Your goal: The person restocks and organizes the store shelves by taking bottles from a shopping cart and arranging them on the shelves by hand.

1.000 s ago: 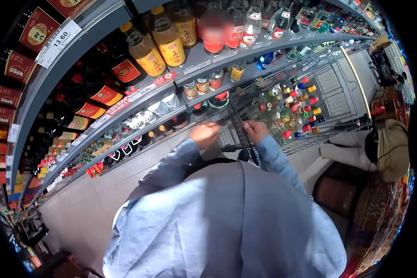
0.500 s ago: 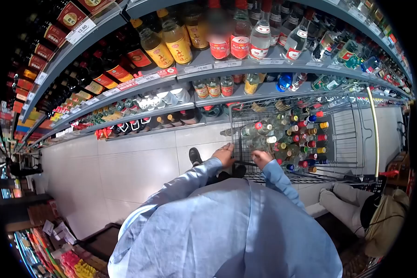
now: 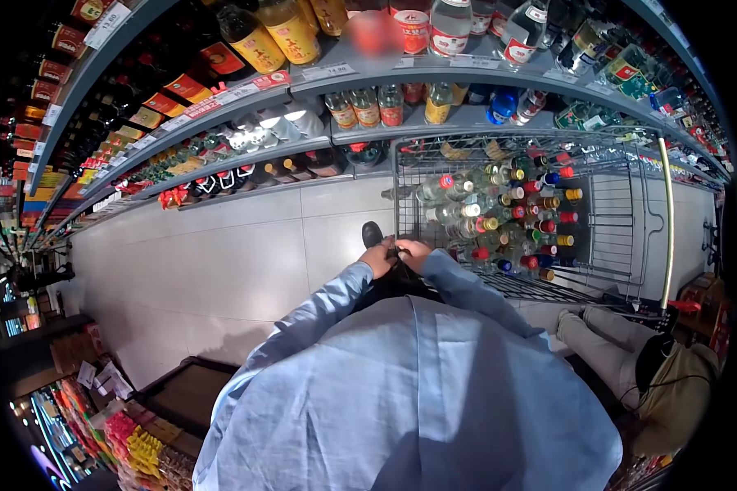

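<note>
My left hand and my right hand are close together in front of my body, beside the near left end of a wire shopping cart. Their fingers are bent inward and meet around something dark and small that I cannot make out. Many upright glass bottles with red, yellow, blue and white caps fill the cart's left part. Above the cart, a grey shelf holds clear bottles with red and white labels and yellow-labelled bottles.
Tiled floor stretches to the left, with a dark shoe just beyond my hands. A person in light trousers is at the lower right, next to the cart. Packaged goods fill a display at the lower left.
Both hands have come together; my right hand has moved left, away from the bottles in the cart. The shelves and cart sit slightly higher in view than half a second ago.
</note>
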A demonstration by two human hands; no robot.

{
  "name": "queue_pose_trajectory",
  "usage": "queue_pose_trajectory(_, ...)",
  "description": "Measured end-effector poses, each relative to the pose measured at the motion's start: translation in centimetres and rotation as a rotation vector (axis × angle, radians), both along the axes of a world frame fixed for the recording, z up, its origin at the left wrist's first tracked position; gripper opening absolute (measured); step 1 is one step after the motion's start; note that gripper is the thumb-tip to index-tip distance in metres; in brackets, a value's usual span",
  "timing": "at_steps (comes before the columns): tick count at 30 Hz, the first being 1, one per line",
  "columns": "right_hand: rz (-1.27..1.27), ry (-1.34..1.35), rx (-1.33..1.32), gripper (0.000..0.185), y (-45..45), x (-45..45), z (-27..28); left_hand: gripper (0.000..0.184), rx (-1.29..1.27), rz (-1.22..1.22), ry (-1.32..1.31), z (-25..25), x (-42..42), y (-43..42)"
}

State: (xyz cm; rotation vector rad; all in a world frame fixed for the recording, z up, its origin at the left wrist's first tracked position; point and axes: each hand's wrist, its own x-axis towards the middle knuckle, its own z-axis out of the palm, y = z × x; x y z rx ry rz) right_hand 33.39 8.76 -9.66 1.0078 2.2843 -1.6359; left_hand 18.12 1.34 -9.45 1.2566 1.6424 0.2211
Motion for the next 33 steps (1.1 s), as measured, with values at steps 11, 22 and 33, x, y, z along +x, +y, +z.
queue_pose_trajectory(11,-0.160,-0.331,0.388,0.054,0.5,2.9,-1.3,0.042,-0.013,-0.002,0.185,-0.5,1.2,1.9)
queue_pose_trajectory(22,-0.456,-0.632,0.418,0.053,10.2,6.2,0.3,0.036,-0.024,-0.182,0.286,-0.2,-0.4,4.6)
queue_pose_trajectory(33,-0.559,-0.524,0.591,0.032,10.2,6.3,-5.0,0.036,-0.037,-0.299,0.261,0.1,-1.6,6.0)
